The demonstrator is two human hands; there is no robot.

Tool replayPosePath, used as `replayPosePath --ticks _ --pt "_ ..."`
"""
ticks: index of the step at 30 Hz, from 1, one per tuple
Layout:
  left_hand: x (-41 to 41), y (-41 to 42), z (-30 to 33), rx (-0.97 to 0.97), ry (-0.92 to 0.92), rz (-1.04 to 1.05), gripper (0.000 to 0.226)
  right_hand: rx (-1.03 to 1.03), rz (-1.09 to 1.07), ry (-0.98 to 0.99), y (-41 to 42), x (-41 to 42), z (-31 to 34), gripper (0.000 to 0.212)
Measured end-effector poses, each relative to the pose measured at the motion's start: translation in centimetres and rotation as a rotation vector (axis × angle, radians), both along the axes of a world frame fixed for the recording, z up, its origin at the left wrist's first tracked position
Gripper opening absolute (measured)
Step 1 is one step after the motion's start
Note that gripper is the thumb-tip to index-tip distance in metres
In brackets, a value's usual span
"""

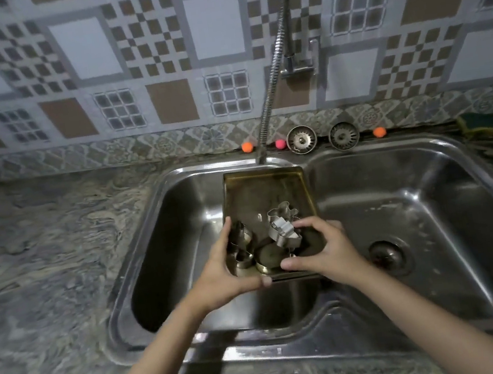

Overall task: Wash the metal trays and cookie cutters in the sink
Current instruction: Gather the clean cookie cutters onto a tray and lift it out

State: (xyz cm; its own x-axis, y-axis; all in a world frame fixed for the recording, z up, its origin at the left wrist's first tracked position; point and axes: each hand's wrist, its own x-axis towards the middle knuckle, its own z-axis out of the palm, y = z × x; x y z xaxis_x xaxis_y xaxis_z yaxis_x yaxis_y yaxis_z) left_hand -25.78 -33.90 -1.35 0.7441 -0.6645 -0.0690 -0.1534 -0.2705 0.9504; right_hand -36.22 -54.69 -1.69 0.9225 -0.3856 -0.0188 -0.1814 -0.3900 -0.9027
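A rectangular metal tray (266,190) is held tilted over the left basin of a steel double sink (181,228), its far end up near the tap's outlet. Several shiny cookie cutters (282,229) lie heaped at the tray's near end. My left hand (228,269) grips the tray's near left corner, thumb over the front rim. My right hand (325,250) grips the near right corner, fingers curled over the edge beside the cutters. No water is visibly running.
A flexible coiled tap (273,77) hangs from the tiled wall above the left basin. Two sink strainers (301,139) and three small coloured balls (247,147) sit on the back ledge. A sponge (481,121) lies at the far right. The right basin's drain (388,253) is open. Marbled counter (42,265) spreads left.
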Motion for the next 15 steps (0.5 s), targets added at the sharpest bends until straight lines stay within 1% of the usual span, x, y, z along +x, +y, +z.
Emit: replayPosePath --ticks 4,7,10,15 --pt "5.5 8.6 0.4 0.054 -0.011 0.025 0.139 0.019 0.002 0.010 8.6 5.2 0.0 0.066" --pt "9.3 14.2 0.9 0.042 -0.009 0.043 0.127 0.019 -0.011 0.009 14.7 9.3 0.3 0.070" --pt "13.3 18.7 1.2 0.038 -0.011 0.038 0.120 0.029 -0.026 0.000 19.7 13.1 0.9 0.069" --pt "19.4 23.9 1.3 0.037 0.022 0.047 0.121 0.029 -0.043 -0.003 25.3 18.6 1.2 0.070"
